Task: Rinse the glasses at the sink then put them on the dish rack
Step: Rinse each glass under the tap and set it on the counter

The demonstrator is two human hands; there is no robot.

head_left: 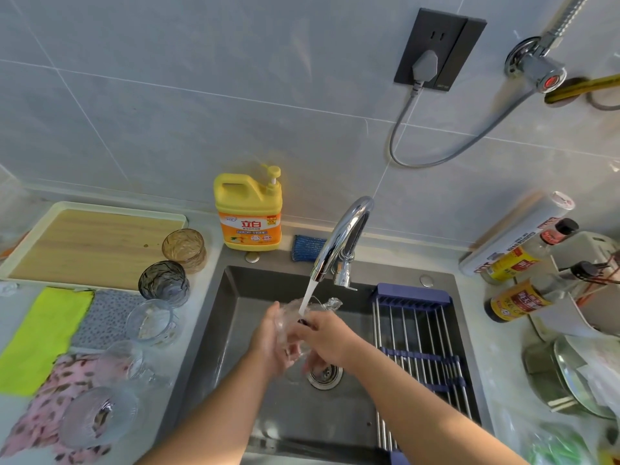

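Both hands hold one clear glass (303, 317) over the dark sink (235, 297). The left hand (268, 344) cups its side, and the right hand (327, 340) wraps around it from the right. Water runs from the shiny tap (345, 233) into the glass. The dish rack (419, 330) lies across the sink's right side. Five more glasses (164, 283) wait in a row on the left counter.

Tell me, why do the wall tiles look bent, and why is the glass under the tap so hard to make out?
Head view: the wide-angle lens bows the tile lines and stretches the edges. The clear glass, held by the left hand and right hand, is smeared by motion and running water from the faucet. Daylight is soft and even, with glare on the faucet's chrome.
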